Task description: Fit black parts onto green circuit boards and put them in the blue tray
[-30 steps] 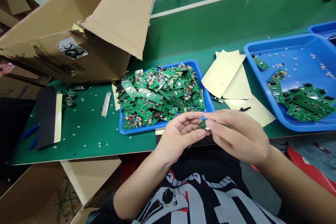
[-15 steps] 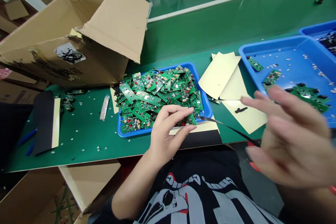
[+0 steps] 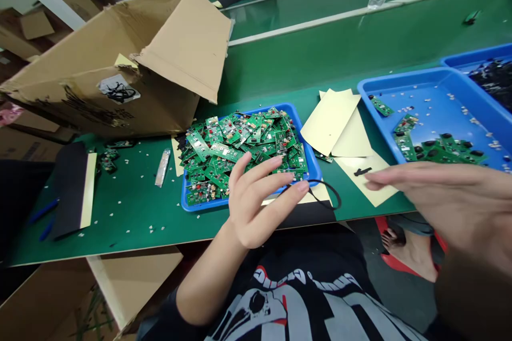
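My left hand (image 3: 258,205) hovers over the front edge of a blue tray (image 3: 316,168) with its fingers spread and nothing gripped. A thin black strip (image 3: 339,200) curls loosely beside its fingertips; part of it is hidden behind them. Green circuit boards (image 3: 224,152) with small components are heaped in this tray. My right hand (image 3: 448,192) is held out at the right, fingers stretched and pointing left. Its fingertips come near a short black piece (image 3: 362,171) lying on a cream paper sheet (image 3: 378,189). Beneath the left hand, a black-and-cream sheet (image 3: 306,214) lies at the table edge.
A large open carton (image 3: 160,101) stands at the back left. Another blue tray (image 3: 368,82) holds several circuit boards, with a further tray of black parts (image 3: 494,77) behind it. Cream sheets (image 3: 330,120) lie between trays. Blue-handled pliers (image 3: 44,210) sit far left.
My left hand has opened from its pinch on a circuit board, which is no longer in it. The stretched black strip has slackened into a loop. My right hand has straightened its fingers and released the strip.
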A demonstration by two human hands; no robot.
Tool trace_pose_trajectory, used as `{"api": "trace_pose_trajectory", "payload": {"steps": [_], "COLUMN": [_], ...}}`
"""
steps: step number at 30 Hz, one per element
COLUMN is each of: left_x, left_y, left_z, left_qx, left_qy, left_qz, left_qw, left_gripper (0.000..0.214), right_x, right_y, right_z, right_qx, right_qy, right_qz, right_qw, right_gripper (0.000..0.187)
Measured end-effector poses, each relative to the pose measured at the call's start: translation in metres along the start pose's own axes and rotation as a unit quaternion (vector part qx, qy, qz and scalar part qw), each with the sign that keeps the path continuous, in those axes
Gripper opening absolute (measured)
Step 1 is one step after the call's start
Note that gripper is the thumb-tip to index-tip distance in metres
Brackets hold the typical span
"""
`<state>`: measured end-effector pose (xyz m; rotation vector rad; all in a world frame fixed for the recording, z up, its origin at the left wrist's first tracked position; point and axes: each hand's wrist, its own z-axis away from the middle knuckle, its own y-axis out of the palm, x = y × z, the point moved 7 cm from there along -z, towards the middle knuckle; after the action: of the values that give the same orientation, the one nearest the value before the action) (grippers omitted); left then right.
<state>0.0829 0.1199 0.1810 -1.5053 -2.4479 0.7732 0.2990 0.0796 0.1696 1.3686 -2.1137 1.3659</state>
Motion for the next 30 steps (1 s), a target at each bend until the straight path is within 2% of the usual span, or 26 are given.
{"api": "trace_pose_trajectory", "payload": {"steps": [1, 4, 9, 12, 18, 24, 27, 30], "left_x": [-0.003, -0.009, -0.009, -0.005, 0.000, -0.003, -0.003, 0.000], "left_y": [0.000, -0.001, -0.002, -0.001, 0.002, 0.007, 0.008, 0.011], "left_z": [-0.002, -0.006, -0.004, -0.002, -0.002, -0.005, -0.005, -0.004], "left_qx": [-0.001, 0.001, 0.000, -0.005, -0.032, -0.051, -0.058, -0.036], "left_qy": [0.003, 0.006, 0.021, 0.022, 0.002, -0.004, -0.015, -0.034], "left_qz": [0.008, 0.033, 0.043, 0.037, 0.013, 0.030, 0.066, 0.082], "left_qw": [1.000, 0.999, 0.999, 0.999, 0.999, 0.998, 0.996, 0.995], "left_gripper": [0.022, 0.020, 0.019, 0.019, 0.020, 0.027, 0.029, 0.028], "right_x": [0.001, 0.014, 0.008, 0.005, 0.008, -0.004, -0.007, -0.009], "right_y": [0.006, 0.031, 0.054, 0.053, 0.045, 0.053, 0.056, 0.056], "right_z": [-0.011, -0.034, -0.043, -0.042, -0.044, -0.043, -0.045, -0.047], "right_qx": [0.010, 0.061, 0.069, 0.056, 0.036, 0.048, 0.047, 0.045], "right_qy": [0.067, 0.126, 0.196, 0.213, 0.191, 0.259, 0.268, 0.266], "right_qz": [-0.058, -0.089, -0.161, -0.168, -0.128, -0.152, -0.182, -0.188], "right_qw": [0.996, 0.986, 0.965, 0.961, 0.973, 0.953, 0.945, 0.944], "right_gripper": [0.039, 0.026, 0.018, 0.013, 0.011, 0.012, 0.013, 0.012]}}
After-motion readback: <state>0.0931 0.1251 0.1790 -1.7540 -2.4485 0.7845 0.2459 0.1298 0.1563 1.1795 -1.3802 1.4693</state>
